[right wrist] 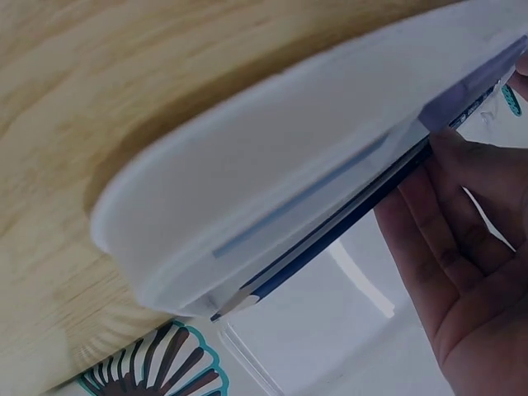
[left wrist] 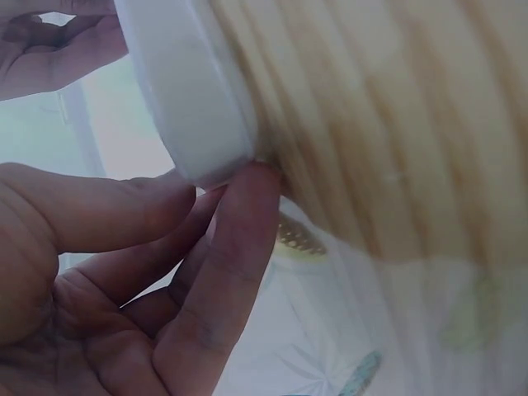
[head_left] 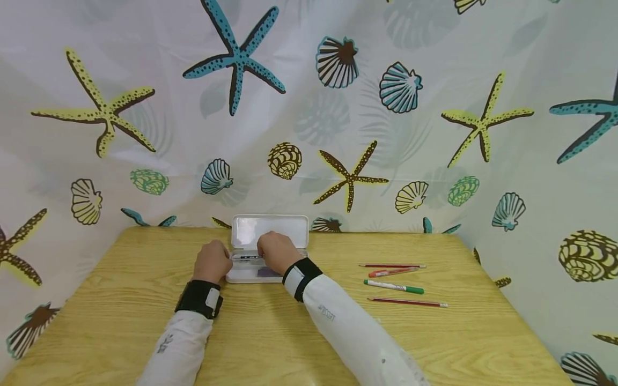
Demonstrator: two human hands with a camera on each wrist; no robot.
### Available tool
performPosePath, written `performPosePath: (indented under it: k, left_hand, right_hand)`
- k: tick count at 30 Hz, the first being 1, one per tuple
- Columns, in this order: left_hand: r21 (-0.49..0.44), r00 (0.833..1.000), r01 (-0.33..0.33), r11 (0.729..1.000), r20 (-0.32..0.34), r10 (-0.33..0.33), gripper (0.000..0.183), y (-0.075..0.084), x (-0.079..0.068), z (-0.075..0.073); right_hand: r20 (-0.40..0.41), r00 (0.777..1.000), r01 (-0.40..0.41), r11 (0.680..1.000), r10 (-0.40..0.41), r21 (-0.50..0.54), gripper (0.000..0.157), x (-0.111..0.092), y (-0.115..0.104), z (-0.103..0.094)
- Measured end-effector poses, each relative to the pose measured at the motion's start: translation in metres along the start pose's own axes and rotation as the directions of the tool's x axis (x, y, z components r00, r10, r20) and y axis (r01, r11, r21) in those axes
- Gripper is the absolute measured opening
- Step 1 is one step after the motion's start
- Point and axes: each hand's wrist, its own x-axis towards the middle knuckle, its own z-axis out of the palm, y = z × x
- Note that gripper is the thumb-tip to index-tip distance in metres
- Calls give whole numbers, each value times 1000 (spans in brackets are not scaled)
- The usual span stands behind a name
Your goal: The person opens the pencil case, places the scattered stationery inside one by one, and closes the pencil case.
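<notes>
A white pencil case (head_left: 241, 279) lies toward the back of the wooden table, its lid (head_left: 246, 230) raised against the patterned cloth. My left hand (head_left: 212, 261) pinches the case's left end between thumb and fingers, as the left wrist view shows close up. Over the case, my right hand (head_left: 278, 253) holds a dark blue pencil (right wrist: 318, 231) by thumb and fingertips. The pencil runs lengthwise along the inner back side of the case, its sharpened tip near one end. Inside the case a purple patch (head_left: 267, 272) shows, partly covered by the right hand in the head view.
On the table to the right lie a red pencil (head_left: 392, 266), an orange-red pen (head_left: 393, 272), a white marker with a green cap (head_left: 393, 287) and another red pencil (head_left: 407, 302). Cloth with starfish and shells (head_left: 289, 123) hangs behind the table (head_left: 270, 343).
</notes>
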Motion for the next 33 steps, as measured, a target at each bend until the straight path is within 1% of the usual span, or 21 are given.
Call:
performPosePath:
  k: [9, 15, 18, 23, 27, 31, 33]
  left_hand:
    - [8, 1000, -2, 1000, -1, 2, 27, 0, 0, 0]
    - [4, 1000, 15, 1000, 3, -15, 31, -1, 2, 1]
    - [0, 1000, 15, 1000, 0, -15, 33, -2, 2, 1]
    - [-7, 1000, 9, 1000, -1, -9, 32, 1, 1, 0]
    - [1, 1000, 9, 1000, 2, -9, 32, 1, 0, 0]
    - [13, 1000, 4, 1000, -2, -4, 29, 1, 1, 0]
    - [17, 1000, 3, 1000, 2, -3, 27, 1, 1, 0]
  right_hand:
    - [6, 1000, -8, 1000, 8, 3, 16, 4, 3, 7]
    - [21, 1000, -7, 1000, 7, 17, 17, 7, 5, 9]
    - [11, 1000, 0, 1000, 0, 15, 17, 6, 5, 8]
    - [-3, 1000, 16, 1000, -16, 11, 18, 5, 6, 3]
    - [-8, 1000, 26, 999, -26, 21, 16, 4, 7, -3]
    - [-24, 999, 38, 998, -37, 42, 12, 1, 8, -12]
    - [-19, 999, 41, 997, -39, 61, 12, -2, 7, -19]
